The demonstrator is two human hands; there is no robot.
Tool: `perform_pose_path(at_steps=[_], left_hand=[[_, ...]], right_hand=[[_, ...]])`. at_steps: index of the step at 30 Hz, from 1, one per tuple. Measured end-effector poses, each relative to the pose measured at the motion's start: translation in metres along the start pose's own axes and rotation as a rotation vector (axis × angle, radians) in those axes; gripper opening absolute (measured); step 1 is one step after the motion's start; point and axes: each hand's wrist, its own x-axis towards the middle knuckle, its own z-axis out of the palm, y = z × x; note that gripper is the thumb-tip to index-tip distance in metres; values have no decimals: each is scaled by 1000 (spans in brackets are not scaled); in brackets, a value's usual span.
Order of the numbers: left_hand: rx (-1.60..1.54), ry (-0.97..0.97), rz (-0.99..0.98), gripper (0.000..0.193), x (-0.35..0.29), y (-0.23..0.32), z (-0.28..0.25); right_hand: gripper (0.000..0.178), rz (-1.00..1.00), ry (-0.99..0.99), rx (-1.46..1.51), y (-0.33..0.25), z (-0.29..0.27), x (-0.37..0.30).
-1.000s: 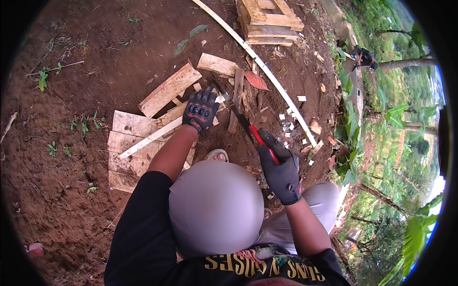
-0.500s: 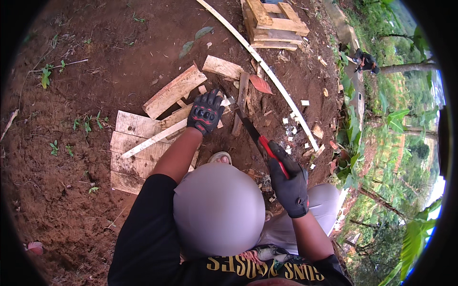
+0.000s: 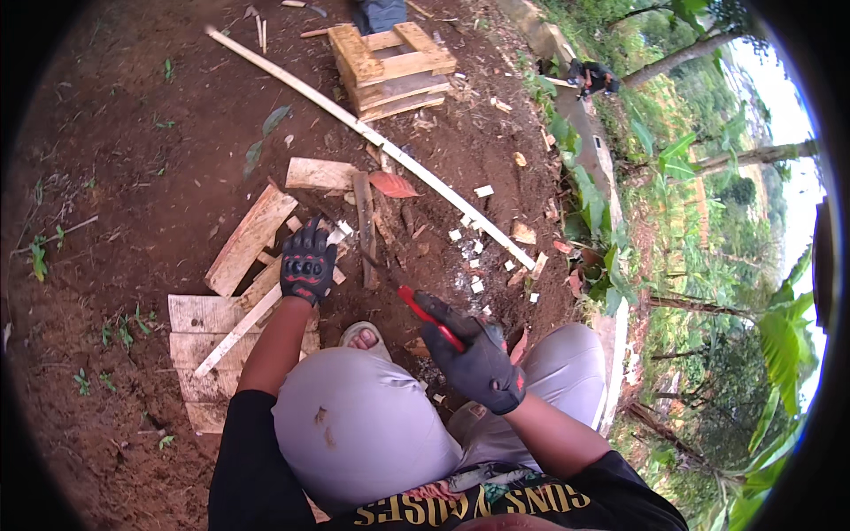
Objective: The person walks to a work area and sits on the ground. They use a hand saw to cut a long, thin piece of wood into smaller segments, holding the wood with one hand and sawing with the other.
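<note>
Pale wooden strip [image 3: 239, 334] slants up across the boards [image 3: 199, 317], and here's the right hand [image 3: 474, 358], fingers wrapped tight around a red-handled saw [image 3: 414, 303]! Farther up, the left hand [image 3: 306, 264] clamps over the strip, fingers pressed together, right beside the blade: should the wood roll or the saw jump, those gloved fingertips could get caught. Are the teeth touching? Too blurred to call. Out beyond, a crate-like wooden frame [image 3: 403, 64] stands open on top, and whatever it may hold can't be made out from here.
</note>
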Motion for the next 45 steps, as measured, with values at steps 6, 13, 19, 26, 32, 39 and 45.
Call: perform_pose_path(at_steps=[6, 13, 19, 26, 32, 39, 45], left_hand=[[-119, 28, -28, 44, 4, 27, 16], [-19, -51, -87, 51, -3, 2, -12], [-99, -64, -58, 52, 4, 36, -9], [-41, -12, -45, 47, -2, 11, -8], [-83, 12, -17, 47, 3, 30, 2], [-34, 23, -28, 47, -3, 10, -1], [-46, 32, -14, 46, 1, 15, -1]], right_hand=[[60, 86, -112, 52, 16, 20, 28], [63, 65, -176, -36, -12, 8, 6], [53, 79, -136, -25, 29, 47, 41], [57, 177, -203, -5, -23, -12, 1], [53, 313, -230, -74, -21, -3, 26], [54, 160, -169, 42, -16, -11, -2], [57, 189, -149, 22, -6, 5, 11]])
